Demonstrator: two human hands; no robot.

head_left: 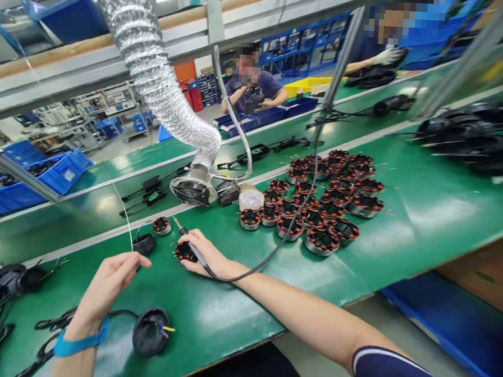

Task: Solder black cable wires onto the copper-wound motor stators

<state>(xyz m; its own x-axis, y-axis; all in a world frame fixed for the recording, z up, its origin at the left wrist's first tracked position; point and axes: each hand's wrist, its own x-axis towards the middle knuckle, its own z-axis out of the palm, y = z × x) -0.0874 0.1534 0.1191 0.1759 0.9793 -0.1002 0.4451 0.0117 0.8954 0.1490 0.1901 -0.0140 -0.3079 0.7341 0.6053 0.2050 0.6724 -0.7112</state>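
We see the right hand (pixel 206 255) closed around a soldering iron (pixel 196 251), its tip pointing up and away from the fingers. Under the same hand sits a copper-wound ring (pixel 184 252) on the table (pixel 227 322), partly covered by the fingers; we cannot tell how firmly they grip it. The left hand (pixel 118 271) pinches what appears to be a thin white wire (pixel 126 215) between thumb and forefinger, though the fingertips are too small for us to be sure.

Just beyond the left hand we find a black round housing (pixel 144 243), with a small wound ring (pixel 162 225) beside it. Nearer the body, to the right of the left wrist with its blue band (pixel 81 343), lies a black cup (pixel 149 334) with coloured leads. The iron's black cable (pixel 268 259) loops over the right forearm and past a crowd of wound rings (pixel 322 240) to the right of that hand. Farther out, beyond the right hand, we see a fan (pixel 192 192) under a foil duct (pixel 156 82), and a seated co-worker (pixel 271 88).
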